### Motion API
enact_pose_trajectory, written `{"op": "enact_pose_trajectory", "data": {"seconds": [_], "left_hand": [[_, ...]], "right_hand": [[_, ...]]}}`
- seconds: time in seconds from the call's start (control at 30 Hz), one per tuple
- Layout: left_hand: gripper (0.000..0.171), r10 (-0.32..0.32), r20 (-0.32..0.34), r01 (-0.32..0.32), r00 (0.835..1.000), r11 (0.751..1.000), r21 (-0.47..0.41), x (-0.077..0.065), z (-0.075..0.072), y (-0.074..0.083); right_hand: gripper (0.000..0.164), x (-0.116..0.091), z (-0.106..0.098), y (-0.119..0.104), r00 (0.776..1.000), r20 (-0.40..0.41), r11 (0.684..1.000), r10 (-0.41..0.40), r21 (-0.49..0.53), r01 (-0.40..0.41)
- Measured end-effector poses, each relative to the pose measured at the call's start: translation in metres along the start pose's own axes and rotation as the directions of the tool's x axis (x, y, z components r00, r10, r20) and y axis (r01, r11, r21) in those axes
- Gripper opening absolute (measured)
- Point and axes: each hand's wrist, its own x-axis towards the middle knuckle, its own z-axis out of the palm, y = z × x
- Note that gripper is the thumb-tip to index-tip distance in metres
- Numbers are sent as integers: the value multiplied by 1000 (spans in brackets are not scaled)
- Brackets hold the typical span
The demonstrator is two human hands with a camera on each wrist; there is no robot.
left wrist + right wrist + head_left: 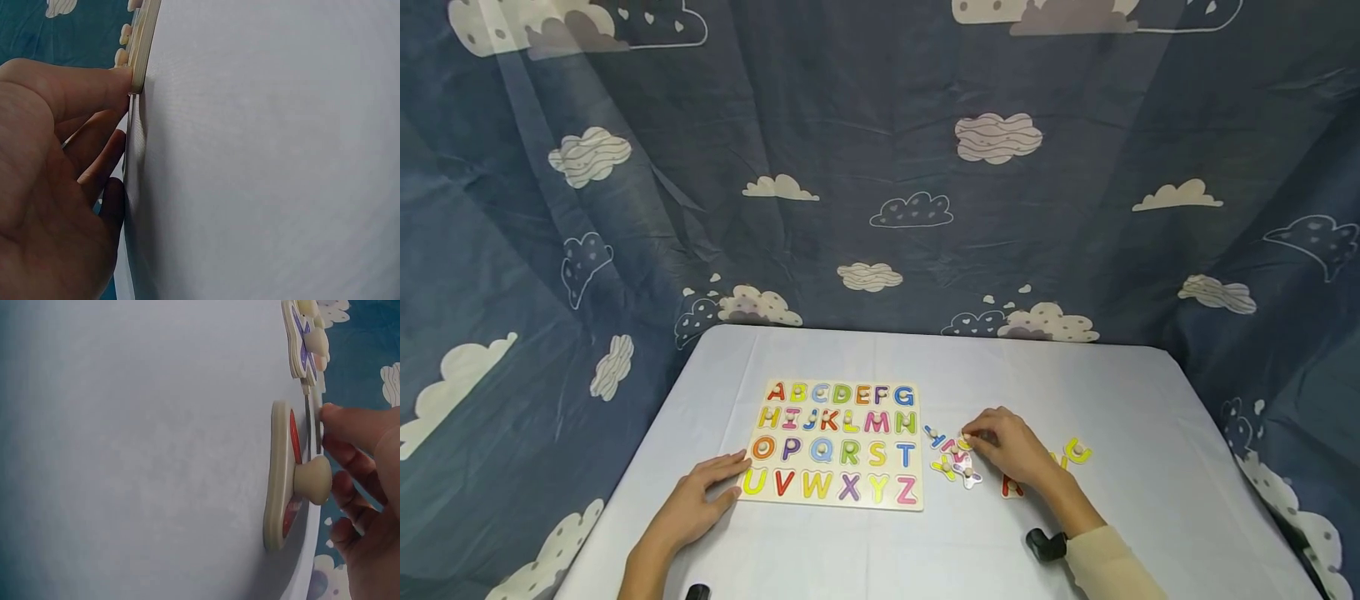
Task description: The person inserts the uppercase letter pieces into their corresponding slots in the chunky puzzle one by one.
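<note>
A wooden alphabet puzzle board lies on the white table, with small knobs on many of its letters. My left hand rests at the board's lower left corner, fingers fairly straight along the edge; a fingertip touches the board's side in the left wrist view. To the board's right, my right hand pinches a yellow letter piece, mostly hidden by the fingers. Around it lie a blue piece, a pink piece, a yellow Y-shaped piece and a purple X.
A red knobbed letter lies just below the right hand. Beyond the right wrist lies a yellow U-shaped piece, with another yellow piece beside it. A black object sits by the right sleeve. A cloud-patterned dark cloth hangs behind the table.
</note>
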Motion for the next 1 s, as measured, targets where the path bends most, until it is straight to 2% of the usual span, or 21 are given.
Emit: {"op": "enact_pose_trajectory", "data": {"seconds": [0.2,0.37,0.57,0.77,1.0], "left_hand": [[45,1,-2,-1,1000,1000,7,-1,0,0],[46,-5,7,5,1000,1000,5,1,0,-1],[46,-1,12,1,1000,1000,-4,1,0,-1],[46,30,-4,-30,1000,1000,9,1,0,-2],[47,19,1,-19,1000,1000,13,0,-1,0]], "right_hand": [[15,1,-1,-3,995,-93,1000,27,8,-26],[16,4,1,-15,988,-148,999,41,37,-36],[16,11,12,-38,986,-153,996,71,72,-61],[15,20,30,-65,987,-152,994,48,103,-32],[15,27,53,-93,987,-161,991,3,134,19]]}}
